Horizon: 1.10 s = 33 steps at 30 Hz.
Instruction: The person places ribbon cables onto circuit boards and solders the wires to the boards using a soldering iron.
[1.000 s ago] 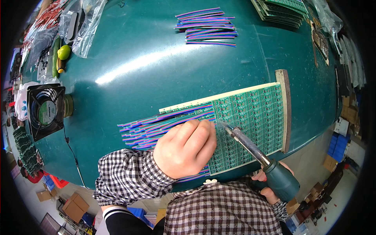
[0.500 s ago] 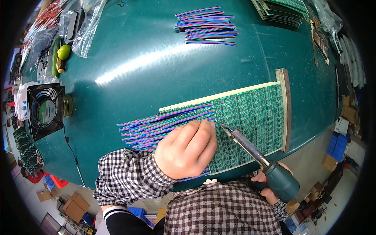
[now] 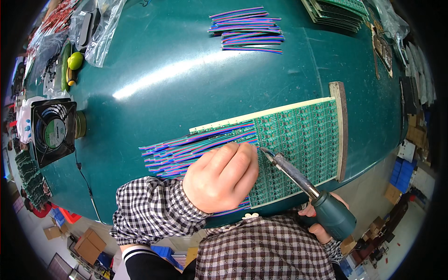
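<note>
A green circuit board panel (image 3: 301, 140) with many small repeated boards lies on the table. Across its left part run several multicoloured ribbon wires (image 3: 200, 145), their far ends spreading left past the panel. My left hand (image 3: 224, 175) rests over these wires, fingers closed in a pinch at a wire end near the boards; the hand hides part of that wire. From the right comes a soldering iron (image 3: 298, 175) with a dark green handle, its tip close to my left fingertips. Round the handle, my right hand (image 3: 322, 228) is closed, partly hidden behind it.
A wooden strip (image 3: 340, 135) borders the panel's right end. Beyond, a loose pile of ribbon wires (image 3: 247, 30) lies on the green table (image 3: 163, 107). More boards (image 3: 336, 14) are stacked at the far right. A black fan (image 3: 53, 133) stands left, with plastic bags (image 3: 105, 35) behind it.
Both hands hold nearly the same pose. The soldering iron and my left hand have shifted very slightly left.
</note>
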{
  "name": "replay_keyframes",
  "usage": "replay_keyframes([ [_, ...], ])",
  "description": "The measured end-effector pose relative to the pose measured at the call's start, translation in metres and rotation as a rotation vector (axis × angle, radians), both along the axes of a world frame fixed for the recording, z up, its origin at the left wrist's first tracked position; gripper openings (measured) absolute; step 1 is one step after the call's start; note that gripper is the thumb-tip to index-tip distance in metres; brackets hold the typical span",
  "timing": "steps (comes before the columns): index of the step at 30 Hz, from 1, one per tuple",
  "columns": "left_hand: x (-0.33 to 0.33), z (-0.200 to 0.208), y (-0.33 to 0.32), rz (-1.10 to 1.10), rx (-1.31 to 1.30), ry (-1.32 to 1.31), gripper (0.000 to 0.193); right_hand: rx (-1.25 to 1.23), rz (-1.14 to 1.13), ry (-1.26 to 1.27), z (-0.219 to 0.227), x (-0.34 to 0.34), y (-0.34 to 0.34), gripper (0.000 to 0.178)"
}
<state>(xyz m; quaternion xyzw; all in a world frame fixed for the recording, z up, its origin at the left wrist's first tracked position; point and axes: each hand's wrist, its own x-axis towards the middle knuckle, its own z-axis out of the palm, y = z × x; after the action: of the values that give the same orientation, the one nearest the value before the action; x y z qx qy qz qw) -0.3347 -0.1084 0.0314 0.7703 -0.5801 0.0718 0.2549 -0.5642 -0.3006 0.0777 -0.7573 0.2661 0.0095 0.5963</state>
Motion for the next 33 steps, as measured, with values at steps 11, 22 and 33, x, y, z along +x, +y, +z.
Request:
replay_keyframes([
  [11,0.001,0.000,-0.001,-0.004,0.006,-0.001,0.033,-0.027,0.028,0.016,0.001,-0.001,-0.002,0.047],
  [22,-0.002,-0.001,0.001,-0.002,0.020,-0.011,0.035,-0.001,0.011,0.016,-0.002,-0.011,-0.004,0.048],
  [33,0.004,0.016,0.001,-0.017,0.079,0.026,0.039,0.491,-0.368,-0.328,-0.015,-0.021,-0.017,0.069],
])
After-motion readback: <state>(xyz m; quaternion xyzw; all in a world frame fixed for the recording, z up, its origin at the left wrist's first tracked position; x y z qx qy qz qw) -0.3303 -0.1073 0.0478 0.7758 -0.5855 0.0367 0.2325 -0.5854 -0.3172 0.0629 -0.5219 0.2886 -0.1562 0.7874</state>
